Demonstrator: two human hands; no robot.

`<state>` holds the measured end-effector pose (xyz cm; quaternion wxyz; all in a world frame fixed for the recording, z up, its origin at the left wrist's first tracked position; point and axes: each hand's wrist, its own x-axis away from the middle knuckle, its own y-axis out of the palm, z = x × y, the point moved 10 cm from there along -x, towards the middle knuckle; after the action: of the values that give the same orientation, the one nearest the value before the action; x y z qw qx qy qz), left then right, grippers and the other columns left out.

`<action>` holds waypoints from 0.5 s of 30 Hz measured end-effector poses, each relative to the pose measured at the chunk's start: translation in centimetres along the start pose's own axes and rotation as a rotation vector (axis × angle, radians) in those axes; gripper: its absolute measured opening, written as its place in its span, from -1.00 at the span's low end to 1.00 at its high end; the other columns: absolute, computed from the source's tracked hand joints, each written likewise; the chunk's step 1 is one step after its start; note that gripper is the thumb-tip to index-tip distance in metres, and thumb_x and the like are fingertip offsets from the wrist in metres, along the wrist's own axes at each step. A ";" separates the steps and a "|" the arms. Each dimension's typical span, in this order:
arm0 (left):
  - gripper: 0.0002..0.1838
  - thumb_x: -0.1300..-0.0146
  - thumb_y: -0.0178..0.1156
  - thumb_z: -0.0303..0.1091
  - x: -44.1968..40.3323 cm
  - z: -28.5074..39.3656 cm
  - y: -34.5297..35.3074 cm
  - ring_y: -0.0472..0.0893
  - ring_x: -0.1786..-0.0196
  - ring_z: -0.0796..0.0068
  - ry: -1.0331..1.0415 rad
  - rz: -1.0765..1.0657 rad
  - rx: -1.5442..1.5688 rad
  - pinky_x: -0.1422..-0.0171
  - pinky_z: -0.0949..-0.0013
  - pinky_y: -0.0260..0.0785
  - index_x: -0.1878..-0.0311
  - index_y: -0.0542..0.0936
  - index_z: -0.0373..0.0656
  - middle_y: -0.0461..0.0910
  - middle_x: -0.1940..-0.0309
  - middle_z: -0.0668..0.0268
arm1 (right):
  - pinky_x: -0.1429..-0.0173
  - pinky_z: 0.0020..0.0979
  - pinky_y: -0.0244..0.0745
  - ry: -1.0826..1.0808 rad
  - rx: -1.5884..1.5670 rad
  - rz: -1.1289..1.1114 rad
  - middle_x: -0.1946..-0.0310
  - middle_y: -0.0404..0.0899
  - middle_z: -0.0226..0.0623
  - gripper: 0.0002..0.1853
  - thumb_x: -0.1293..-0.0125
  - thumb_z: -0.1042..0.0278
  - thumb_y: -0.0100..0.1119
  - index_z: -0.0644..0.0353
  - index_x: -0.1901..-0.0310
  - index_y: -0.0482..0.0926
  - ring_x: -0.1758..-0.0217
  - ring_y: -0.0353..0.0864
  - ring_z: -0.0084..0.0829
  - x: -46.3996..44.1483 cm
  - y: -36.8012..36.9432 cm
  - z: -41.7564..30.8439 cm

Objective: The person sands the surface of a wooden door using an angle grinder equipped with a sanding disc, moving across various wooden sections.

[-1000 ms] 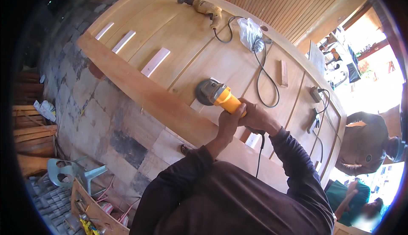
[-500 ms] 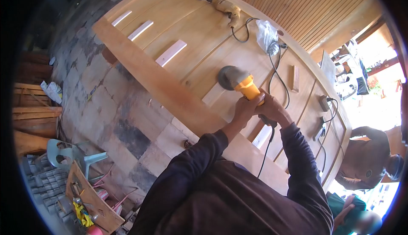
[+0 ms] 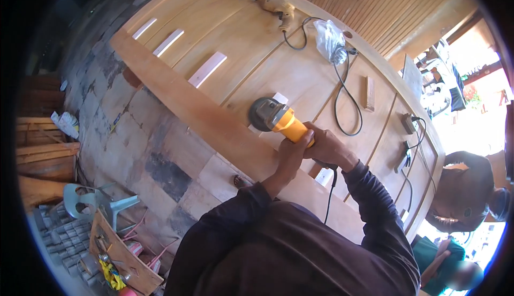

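Both of my hands grip a yellow angle grinder (image 3: 292, 124) fitted with a dark round disc (image 3: 262, 114). My left hand (image 3: 290, 157) is closed around the near side of its body. My right hand (image 3: 329, 147) wraps the rear part, where the black cord comes out. Beneath the tool lies a large wooden door panel (image 3: 257, 76), and the disc covers part of a pale wood strip (image 3: 280, 98) near the panel's left edge. Whether the disc touches the wood I cannot tell.
A yellow drill (image 3: 276, 6) with its cord and a clear plastic bag (image 3: 329, 39) lie on the panel. Several wood strips, one a pale block (image 3: 208, 69), sit along it. A plastic chair (image 3: 101, 199) stands on the floor at left. Two people are at right.
My hands and the grinder have moved left and slightly down, carrying the disc toward the panel's left edge and uncovering the far end of the pale strip. The view has shifted slightly.
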<state>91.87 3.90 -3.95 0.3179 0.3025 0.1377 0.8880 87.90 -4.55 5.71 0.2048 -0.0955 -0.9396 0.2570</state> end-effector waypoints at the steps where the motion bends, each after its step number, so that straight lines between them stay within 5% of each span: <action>1: -0.45 -0.44 0.46 -0.04 0.1 0.1 0.2 0.77 0.01 0.52 0.013 -0.013 -0.003 -0.09 0.40 0.62 -0.14 0.69 -0.42 0.78 0.03 0.22 | -0.17 -0.18 0.67 0.004 0.029 0.005 0.06 0.81 -0.01 -0.29 -0.21 0.18 0.60 0.11 -0.37 0.53 -0.07 0.84 -0.09 0.0 -0.2 0.1; 15: -0.47 -0.44 0.45 -0.05 -3.6 0.1 4.8 0.77 0.13 0.53 -0.018 -0.132 -0.043 0.07 0.45 0.64 -0.14 0.66 -0.39 0.75 0.09 0.24 | -0.11 -0.22 0.69 0.101 0.053 0.097 0.05 0.81 -0.09 -0.26 -0.18 0.17 0.61 0.13 -0.38 0.54 0.01 0.84 -0.20 -0.4 -4.4 2.9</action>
<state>91.82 -2.07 -3.37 0.3833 0.2938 0.1351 0.8652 86.70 -9.70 5.59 0.2416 -0.1483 -0.9153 0.2862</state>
